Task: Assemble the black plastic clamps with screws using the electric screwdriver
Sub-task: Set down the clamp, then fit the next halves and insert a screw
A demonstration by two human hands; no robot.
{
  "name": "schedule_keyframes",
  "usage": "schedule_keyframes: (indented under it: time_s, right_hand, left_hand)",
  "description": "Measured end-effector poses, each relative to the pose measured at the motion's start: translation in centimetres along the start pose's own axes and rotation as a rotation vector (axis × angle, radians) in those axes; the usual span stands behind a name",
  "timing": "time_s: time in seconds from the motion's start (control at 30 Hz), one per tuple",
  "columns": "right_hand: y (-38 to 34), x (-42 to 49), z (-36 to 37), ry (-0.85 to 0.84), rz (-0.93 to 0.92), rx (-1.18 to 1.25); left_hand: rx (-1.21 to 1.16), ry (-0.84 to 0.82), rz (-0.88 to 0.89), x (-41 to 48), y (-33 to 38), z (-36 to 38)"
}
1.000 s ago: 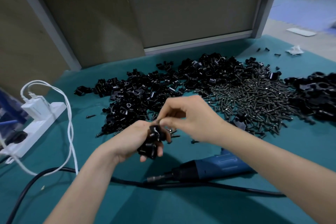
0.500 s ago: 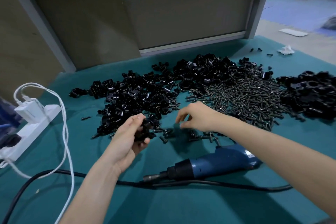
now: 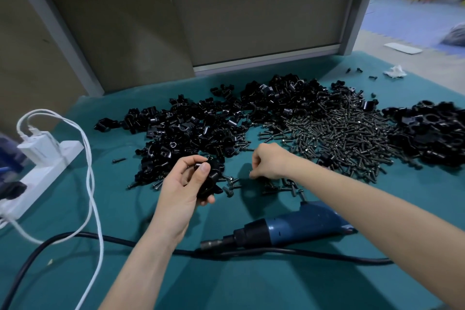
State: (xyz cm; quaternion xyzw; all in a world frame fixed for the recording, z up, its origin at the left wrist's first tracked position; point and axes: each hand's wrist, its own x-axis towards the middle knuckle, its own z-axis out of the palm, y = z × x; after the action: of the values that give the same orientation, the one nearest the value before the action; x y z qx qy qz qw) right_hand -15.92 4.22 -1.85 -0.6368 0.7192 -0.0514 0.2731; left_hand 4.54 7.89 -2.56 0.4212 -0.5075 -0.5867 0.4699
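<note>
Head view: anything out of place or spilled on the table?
Stray black pieces lie at the far right corner near a crumpled white scrap; a lone screw sits left of the clamp pile. Nothing looks damaged.

The teal-covered desk (image 3: 251,284) bears a pile of black plastic clamp parts (image 3: 201,128) across its far middle, a heap of screws (image 3: 339,138) touching it on the right, and a second pile of black clamps (image 3: 432,136) at the right edge. A blue electric screwdriver (image 3: 297,228) lies near the front edge, a black cable (image 3: 75,239) just beside it. A white power strip (image 3: 42,176) sits at the left edge, a crumpled tissue (image 3: 395,72) near the far right corner.
</note>
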Motion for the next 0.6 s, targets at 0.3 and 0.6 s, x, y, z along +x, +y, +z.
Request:
schedule_keyframes:
  time_s: [0.3, 0.6]
  right_hand:
    - [0.9, -0.1, -0.6, 0.015, -0.009, 0.113]
    - [1.8, -0.6, -1.4, 0.084, -0.070, 0.176]
  left_hand:
    - [0.027, -0.005, 0.037, -0.3, -0.2, -0.6]
    - [0.070, -0.021, 0.057, -0.7, -0.1, -0.6]
